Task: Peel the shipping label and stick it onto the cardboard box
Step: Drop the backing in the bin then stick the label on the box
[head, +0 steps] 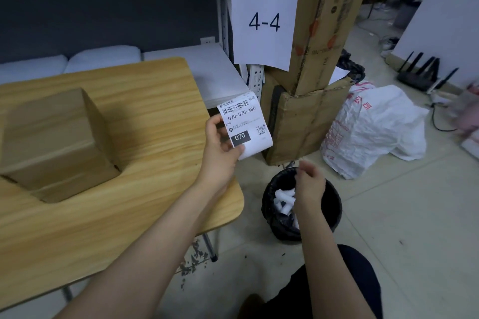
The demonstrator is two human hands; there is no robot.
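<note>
A white shipping label [246, 122] with a barcode and "070-070-A80" is held upright in my left hand [223, 142], pinched at its lower left edge just past the table's right side. A plain brown cardboard box [54, 137] sits closed on the wooden table [145, 189], to the left of that hand. My right hand [309, 181] hangs over a black waste bin [329, 215] on the floor, fingers loosely curled and blurred; I see nothing in them.
The bin holds several white rolled paper strips. A tall cardboard carton [318, 59] with a "4-4" paper sign [264, 21] stands behind it. A white plastic bag [373, 132] lies on the tiled floor to the right. White cushions line the wall.
</note>
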